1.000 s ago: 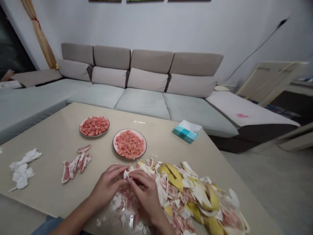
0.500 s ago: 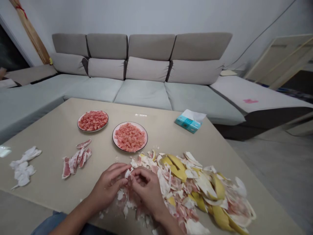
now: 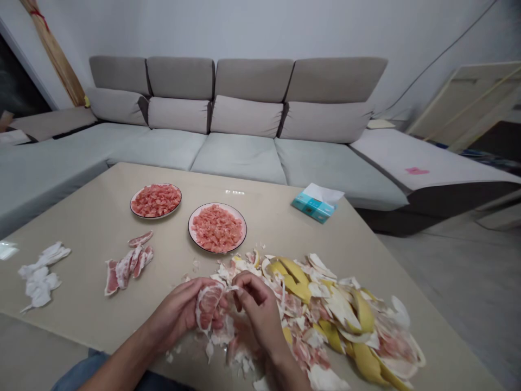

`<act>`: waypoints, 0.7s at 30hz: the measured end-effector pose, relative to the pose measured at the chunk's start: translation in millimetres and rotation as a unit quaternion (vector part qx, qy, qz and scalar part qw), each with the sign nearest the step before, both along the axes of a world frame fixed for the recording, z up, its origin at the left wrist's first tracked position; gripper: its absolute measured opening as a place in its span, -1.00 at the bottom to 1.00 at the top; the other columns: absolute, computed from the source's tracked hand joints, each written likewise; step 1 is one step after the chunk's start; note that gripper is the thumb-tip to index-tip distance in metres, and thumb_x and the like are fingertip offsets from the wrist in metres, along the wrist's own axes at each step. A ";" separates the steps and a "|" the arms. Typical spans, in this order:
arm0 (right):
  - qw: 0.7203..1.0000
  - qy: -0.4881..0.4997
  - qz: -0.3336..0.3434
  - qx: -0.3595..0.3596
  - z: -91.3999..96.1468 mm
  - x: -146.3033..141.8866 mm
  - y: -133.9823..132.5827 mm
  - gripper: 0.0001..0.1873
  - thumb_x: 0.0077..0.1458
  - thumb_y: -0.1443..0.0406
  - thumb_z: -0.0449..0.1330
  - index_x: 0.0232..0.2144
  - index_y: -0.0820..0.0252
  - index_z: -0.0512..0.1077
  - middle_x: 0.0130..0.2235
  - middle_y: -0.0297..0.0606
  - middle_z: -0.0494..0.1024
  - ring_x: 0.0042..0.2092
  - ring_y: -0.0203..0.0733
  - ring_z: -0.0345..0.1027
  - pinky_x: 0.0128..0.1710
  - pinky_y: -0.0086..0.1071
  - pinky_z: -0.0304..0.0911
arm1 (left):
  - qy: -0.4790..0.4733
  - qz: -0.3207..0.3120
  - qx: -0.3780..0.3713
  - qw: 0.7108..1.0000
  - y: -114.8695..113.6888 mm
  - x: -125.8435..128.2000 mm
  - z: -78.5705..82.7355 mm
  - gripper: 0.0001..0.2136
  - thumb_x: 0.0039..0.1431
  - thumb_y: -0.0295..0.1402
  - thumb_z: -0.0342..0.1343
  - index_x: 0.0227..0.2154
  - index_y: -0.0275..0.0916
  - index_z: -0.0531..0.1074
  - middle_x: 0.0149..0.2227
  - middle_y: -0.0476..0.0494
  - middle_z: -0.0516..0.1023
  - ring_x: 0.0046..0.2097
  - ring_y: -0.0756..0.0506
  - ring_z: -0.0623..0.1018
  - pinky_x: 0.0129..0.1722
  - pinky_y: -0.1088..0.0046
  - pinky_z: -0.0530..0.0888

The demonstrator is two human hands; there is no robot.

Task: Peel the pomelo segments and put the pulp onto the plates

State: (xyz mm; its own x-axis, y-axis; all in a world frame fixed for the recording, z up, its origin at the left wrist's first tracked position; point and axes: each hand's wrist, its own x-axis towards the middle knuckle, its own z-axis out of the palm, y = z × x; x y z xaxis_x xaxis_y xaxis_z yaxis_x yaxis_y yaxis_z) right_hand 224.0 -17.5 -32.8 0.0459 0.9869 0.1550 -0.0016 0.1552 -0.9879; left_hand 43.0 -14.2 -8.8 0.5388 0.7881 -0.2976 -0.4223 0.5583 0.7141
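Observation:
A pink pomelo segment (image 3: 209, 305), partly covered in white membrane, rests in the curled fingers of my left hand (image 3: 183, 309). My right hand (image 3: 258, 304) is just to its right, thumb and forefinger pinching a strip of white membrane (image 3: 231, 289) that reaches toward the segment. Under and beside my hands lies a wide heap of yellow pomelo peel (image 3: 360, 315), white pith and torn membrane. Several more pomelo segments (image 3: 129, 266) lie on the table to the left of my hands.
Two dark-rimmed plates, a left one (image 3: 133, 210) and a nearer one (image 3: 194, 239), hold pink pomelo pulp. Crumpled tissues (image 3: 43, 277) lie at the left of the table (image 3: 171, 228). A blue tissue pack (image 3: 313, 205) sits at the far right. Behind stands a grey sofa (image 3: 238, 155).
My left hand has turned, so the pomelo segment's pink side now shows. The right hand has moved slightly right, drawing a strip of white membrane away from it.

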 end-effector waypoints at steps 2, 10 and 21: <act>0.999 -0.015 0.002 0.029 4.1 -1.3 -0.4 -0.82 0.11 0.22 0.13 -0.49 0.16 0.36 -0.38 -0.25 0.43 -0.29 -0.17 0.35 -0.27 -0.35 0.30 | 0.015 0.007 0.002 1.000 -1.5 3.2 -0.8 -0.74 0.16 -0.23 0.15 -0.16 -0.28 0.50 -0.29 -0.21 0.55 -0.31 -0.11 0.54 -0.21 0.25 0.49; 0.985 0.095 0.140 -0.035 -4.6 -8.4 -14.6 -0.67 0.10 0.00 0.17 -0.40 0.13 0.33 -0.56 -0.32 0.48 -0.61 -0.28 0.30 -0.60 -0.44 0.26 | -0.020 0.057 -0.037 0.997 4.3 3.4 -4.4 -0.89 0.12 -0.37 0.21 -0.33 -0.31 0.47 -0.40 -0.10 0.45 -0.36 -0.02 0.50 -0.28 0.42 0.49; 0.963 -0.223 0.118 0.094 11.3 -4.4 -6.0 -0.74 0.15 0.41 0.05 -0.34 0.10 0.54 -0.35 -0.27 0.56 -0.29 -0.21 0.42 -0.25 -0.38 0.28 | -0.128 0.127 -0.085 0.980 15.6 -4.9 -0.7 -0.88 0.13 -0.54 0.03 -0.35 -0.30 0.46 -0.30 -0.10 0.47 -0.24 -0.05 0.51 -0.03 0.26 0.44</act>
State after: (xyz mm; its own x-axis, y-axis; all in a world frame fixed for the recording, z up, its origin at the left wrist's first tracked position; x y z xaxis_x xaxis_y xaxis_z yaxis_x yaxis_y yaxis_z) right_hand 219.6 -23.5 -21.5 -0.2884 0.9142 0.2847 0.3595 0.3790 -0.8527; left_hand 38.1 1.4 -9.5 0.4062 0.8571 -0.3169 -0.7164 0.5139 0.4718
